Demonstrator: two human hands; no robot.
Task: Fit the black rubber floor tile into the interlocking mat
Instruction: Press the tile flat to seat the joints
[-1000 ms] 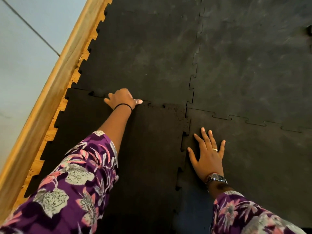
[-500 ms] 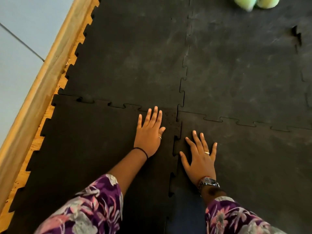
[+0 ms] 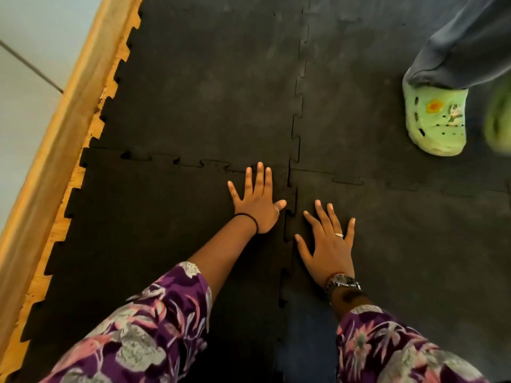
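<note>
The black rubber floor tile (image 3: pixel 143 230) lies at the near left, its toothed top and right edges meeting the interlocking mat (image 3: pixel 210 87). Small gaps show along the top seam at the left, and the right seam stands slightly apart near the bottom. My left hand (image 3: pixel 257 200) rests flat, fingers spread, on the tile's far right corner. On the neighbouring mat tile (image 3: pixel 414 258), my right hand (image 3: pixel 327 244) lies flat beside the seam, fingers spread. Neither hand holds anything.
A wooden border (image 3: pixel 63 128) runs diagonally along the mat's left edge, with pale floor (image 3: pixel 30 51) beyond it. Another person's foot in a light green clog (image 3: pixel 437 120) and grey trouser leg stands on the mat at the far right.
My left hand moved from the tile's top seam at the left to the tile's far right corner and opened flat. The view tilted up, and a person's green clog came into sight.
</note>
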